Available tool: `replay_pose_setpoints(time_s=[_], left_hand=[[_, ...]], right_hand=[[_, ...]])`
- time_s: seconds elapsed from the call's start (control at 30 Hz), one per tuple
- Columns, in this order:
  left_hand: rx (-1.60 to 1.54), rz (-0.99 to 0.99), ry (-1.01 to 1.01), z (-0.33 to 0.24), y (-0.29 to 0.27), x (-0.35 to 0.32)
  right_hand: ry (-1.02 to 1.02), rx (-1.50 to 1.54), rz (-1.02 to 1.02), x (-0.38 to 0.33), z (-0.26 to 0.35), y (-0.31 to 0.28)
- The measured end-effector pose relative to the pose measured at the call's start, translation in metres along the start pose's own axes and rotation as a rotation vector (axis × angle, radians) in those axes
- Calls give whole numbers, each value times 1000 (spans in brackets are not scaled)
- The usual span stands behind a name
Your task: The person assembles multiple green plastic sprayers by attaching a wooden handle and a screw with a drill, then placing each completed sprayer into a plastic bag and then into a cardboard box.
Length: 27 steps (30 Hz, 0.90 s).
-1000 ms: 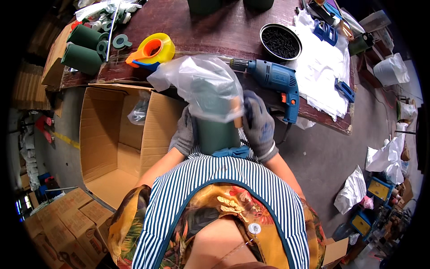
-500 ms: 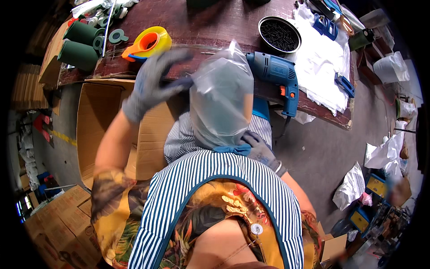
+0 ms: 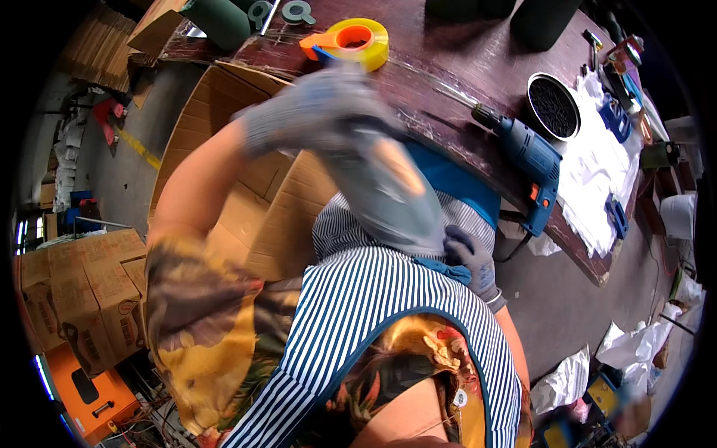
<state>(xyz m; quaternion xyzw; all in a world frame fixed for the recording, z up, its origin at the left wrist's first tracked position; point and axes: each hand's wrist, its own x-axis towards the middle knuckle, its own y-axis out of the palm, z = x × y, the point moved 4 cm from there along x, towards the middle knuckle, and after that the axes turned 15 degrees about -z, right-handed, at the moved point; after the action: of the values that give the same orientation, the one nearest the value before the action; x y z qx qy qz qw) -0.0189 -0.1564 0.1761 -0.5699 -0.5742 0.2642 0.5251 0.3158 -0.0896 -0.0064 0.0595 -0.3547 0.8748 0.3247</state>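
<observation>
A dark green cylinder in a clear plastic bag (image 3: pixel 396 198) leans across my lap, its upper end tilted to the left. My left hand (image 3: pixel 325 108), in a grey glove and smeared by motion, is closed over the bag's upper end. At the lower end my right hand (image 3: pixel 474 261), also gloved, has its fingers curled against the bagged cylinder; part of its grip is hidden. An open cardboard box (image 3: pixel 224 201) stands beside my left forearm, below the table edge.
On the dark red table (image 3: pixel 441 45) lie an orange tape dispenser (image 3: pixel 351 41), a blue power drill (image 3: pixel 526 153), a bowl of black screws (image 3: pixel 553 107) and white bags (image 3: pixel 594 179). More green cylinders (image 3: pixel 220 22) stand at the back. Stacked cartons (image 3: pixel 82 276) are at left.
My left hand has come over the top of the bagged cylinder and closed on it. The cylinder has gone from upright to tilted left. The whole view has swung left.
</observation>
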Motion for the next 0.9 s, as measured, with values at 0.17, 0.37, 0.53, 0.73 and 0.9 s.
replay_pose_setpoints(time_s=[0.17, 0.37, 0.53, 0.73, 0.9], left_hand=[[251, -356, -743, 27, -162, -179], [1026, 234, -584, 171, -27, -212], [973, 241, -681, 319, 129, -299], [672, 938, -570, 268, 93, -146], [743, -404, -188, 215, -57, 82]], right_hand=[[82, -82, -151, 49, 4, 8], [11, -183, 25, 77, 18, 16], [-8, -81, 29, 81, 10, 22], [131, -428, -216, 68, 5, -34], [286, -950, -747, 61, -15, -89]])
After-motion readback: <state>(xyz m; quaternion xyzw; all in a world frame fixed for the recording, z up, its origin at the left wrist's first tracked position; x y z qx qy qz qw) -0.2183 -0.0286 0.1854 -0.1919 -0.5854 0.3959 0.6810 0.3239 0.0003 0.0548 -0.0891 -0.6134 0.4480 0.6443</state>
